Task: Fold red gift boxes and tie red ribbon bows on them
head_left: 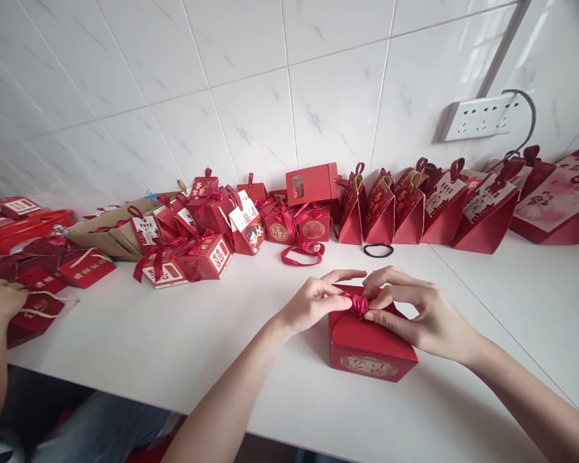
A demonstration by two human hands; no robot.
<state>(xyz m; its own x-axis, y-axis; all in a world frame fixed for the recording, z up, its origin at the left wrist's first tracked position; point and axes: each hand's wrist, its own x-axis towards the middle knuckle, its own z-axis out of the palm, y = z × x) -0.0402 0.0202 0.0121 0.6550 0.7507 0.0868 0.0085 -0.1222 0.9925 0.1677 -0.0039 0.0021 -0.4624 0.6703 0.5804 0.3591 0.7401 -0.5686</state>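
Observation:
A red gift box [374,341] with a gold round emblem on its front stands on the white table before me. On its top sits a bunched dark-red ribbon [359,305]. My left hand [313,302] pinches the ribbon's left side between thumb and fingers. From the right, my right hand [415,312] holds the other side of the ribbon, its thumb and fingers closed on it. The fingers partly cover the box top. Behind the box lie a loose red ribbon loop [302,254] and a black elastic band [378,250].
Several red gift boxes [207,257] are piled at the back left. A row of triangular red gift bags [410,212] lines the wall at the right, below a power strip [482,118]. At far left, another person's hand [2,301] touches a red bag; a red basin [33,231] stands behind.

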